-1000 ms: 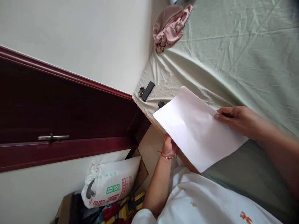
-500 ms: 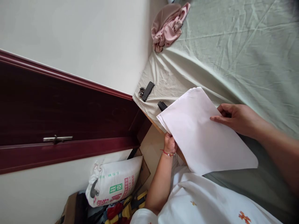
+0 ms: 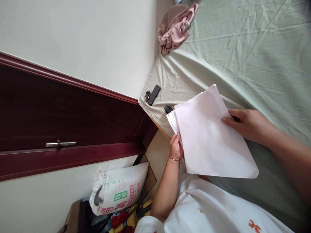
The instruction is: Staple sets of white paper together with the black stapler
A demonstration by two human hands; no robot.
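Several white sheets of paper hang between my two hands over the edge of the bed. My left hand, with a red beaded bracelet at its wrist, grips the lower left edge of the stack; part of its fingers is hidden behind the paper. On the opposite edge, my right hand pinches the top sheet between thumb and fingers. The corners of the sheets beneath fan out at the left. Partly covered by the paper, a black object lies on the bed.
A pale green sheet covers the bed. Near its corner lie a black bar-shaped object and small metal pieces. Crumpled pink cloth rests by the wall. A dark red door and a printed white sack are at the left.
The top sheet has turned and shifted, so the sheets beneath now fan out at the left. My left hand's fingers show more, and my right hand has moved slightly with the paper.
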